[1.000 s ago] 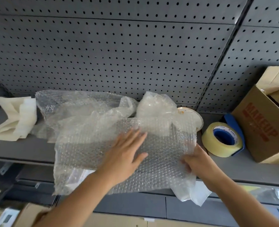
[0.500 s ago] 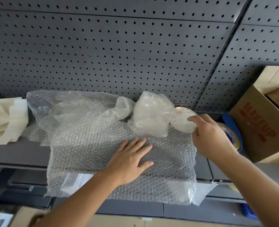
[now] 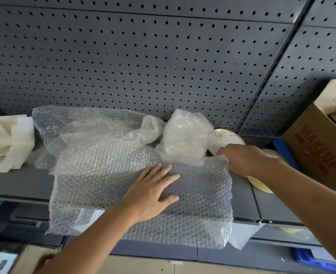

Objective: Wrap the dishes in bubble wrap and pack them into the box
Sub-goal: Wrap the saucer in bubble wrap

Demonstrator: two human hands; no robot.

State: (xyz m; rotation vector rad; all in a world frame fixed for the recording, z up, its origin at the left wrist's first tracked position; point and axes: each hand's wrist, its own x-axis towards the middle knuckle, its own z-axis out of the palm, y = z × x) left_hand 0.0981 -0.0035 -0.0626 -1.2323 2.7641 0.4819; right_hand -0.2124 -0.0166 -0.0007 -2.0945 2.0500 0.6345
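The brown cardboard box [image 3: 311,153], printed with red "MAKEUP" lettering, stands at the right end of the grey metal shelf [image 3: 15,182] with its flaps up. Its inside is cut off by the frame, so its contents cannot be made out. A large sheet of bubble wrap [image 3: 108,175], clear and dimpled, lies spread over the shelf and overhangs its front edge. The left hand [image 3: 151,192] rests flat on it with fingers straight and spread. Behind the sheet sits a lumpy bundle [image 3: 185,135] swathed in crinkled clear wrap. Just beside it on the right is a round white plate [image 3: 225,136] with an orange floral print and a thin rim line. The right hand [image 3: 246,159] lies over the plate's near edge and the sheet's far right corner, fingers bent downward. Whether it grips the plate, the wrap or neither cannot be told. A yellowish roll of tape [image 3: 262,187] is mostly hidden under the right forearm, with a blue dispenser [image 3: 283,153] behind it. White foam pieces [image 3: 9,143] lie at the left, partly cropped, below the perforated grey pegboard [image 3: 143,66].
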